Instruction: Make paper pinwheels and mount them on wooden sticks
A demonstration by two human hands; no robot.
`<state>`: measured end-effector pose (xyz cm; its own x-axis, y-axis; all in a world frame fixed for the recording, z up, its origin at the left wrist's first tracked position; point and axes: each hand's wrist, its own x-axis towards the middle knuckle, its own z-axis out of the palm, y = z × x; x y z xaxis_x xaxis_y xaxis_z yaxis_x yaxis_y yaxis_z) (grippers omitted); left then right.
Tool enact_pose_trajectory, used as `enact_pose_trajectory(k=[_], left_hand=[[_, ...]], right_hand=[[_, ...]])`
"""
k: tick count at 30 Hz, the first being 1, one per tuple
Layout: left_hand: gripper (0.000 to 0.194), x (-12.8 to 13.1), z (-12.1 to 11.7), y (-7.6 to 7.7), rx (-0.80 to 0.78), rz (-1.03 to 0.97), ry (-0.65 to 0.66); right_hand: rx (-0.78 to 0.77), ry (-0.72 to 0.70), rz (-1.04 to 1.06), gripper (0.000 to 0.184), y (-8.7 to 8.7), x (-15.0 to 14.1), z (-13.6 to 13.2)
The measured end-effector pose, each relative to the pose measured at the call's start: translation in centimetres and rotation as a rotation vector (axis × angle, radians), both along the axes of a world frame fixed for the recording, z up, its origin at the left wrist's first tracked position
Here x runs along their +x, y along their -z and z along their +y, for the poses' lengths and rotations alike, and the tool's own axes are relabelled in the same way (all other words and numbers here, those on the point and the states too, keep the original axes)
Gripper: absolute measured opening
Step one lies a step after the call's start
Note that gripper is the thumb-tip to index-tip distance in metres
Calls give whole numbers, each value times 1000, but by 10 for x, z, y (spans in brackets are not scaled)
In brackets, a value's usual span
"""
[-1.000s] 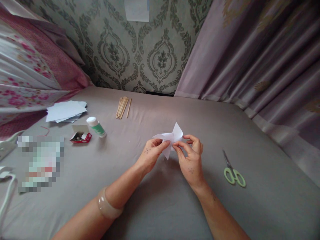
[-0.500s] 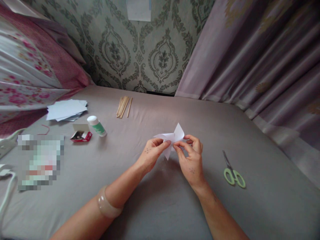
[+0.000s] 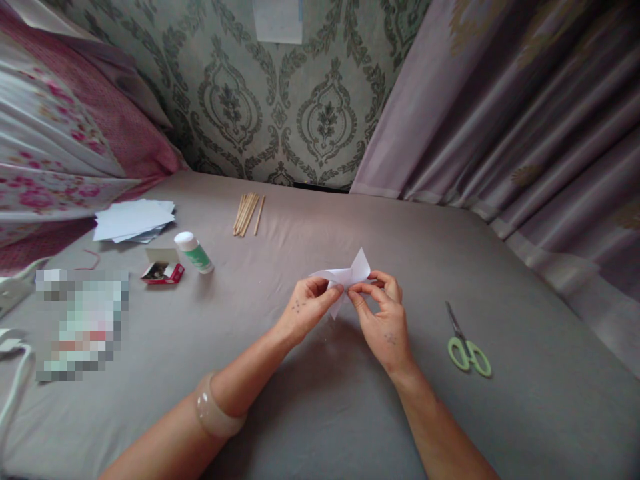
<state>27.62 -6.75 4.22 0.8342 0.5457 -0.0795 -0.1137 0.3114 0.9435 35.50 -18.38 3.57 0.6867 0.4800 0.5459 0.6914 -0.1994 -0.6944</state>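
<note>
"How do the fingers stand?"

"The left hand (image 3: 307, 307) clamps a white folded paper with pointed corners (image 3: 347, 273), thumb in front, fingers curled behind. The right hand (image 3: 384, 320) has thumb and forefinger pinched together near its centre, other fingers bent at its right edge. Whether something small sits in that pinch is perhaps impossible to tell."

"Where is the paper?"

"Between both hands, above a wrinkled grey-beige cloth surface (image 3: 425, 267); fingers cover part of it."

"And around them?"

"Scissors with pale green handles (image 3: 469, 350) lie to the right. Left, a white-capped tube with a green label (image 3: 194, 253) stands beside a small red cardboard box (image 3: 175, 273), lid raised, its dark contents unclear. Thin wooden sticks (image 3: 246, 215) and stacked white sheets (image 3: 133, 220) lie farther back. A pixelated patch (image 3: 90, 320) hides something at left; a white power strip (image 3: 13, 293) is cut off by the edge."

"The room?"

"Grey damask wallpaper (image 3: 327, 113), mauve curtains (image 3: 450, 100) right, pink floral fabric (image 3: 40, 160) left."
</note>
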Motion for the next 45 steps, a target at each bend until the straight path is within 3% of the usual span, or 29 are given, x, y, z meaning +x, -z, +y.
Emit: enact_pose_trajectory(k=[18, 38, 45], left_hand=[[23, 0, -2, 3, 134, -25, -8], [27, -1, -3, 2, 104, -46, -7], [30, 0, -3, -1, 99, -51, -2]], right_hand=[[17, -69, 343, 19, -3, 3, -1], [39, -149, 459, 16, -4, 4, -1], [169, -84, 561, 36, 5, 3, 3]])
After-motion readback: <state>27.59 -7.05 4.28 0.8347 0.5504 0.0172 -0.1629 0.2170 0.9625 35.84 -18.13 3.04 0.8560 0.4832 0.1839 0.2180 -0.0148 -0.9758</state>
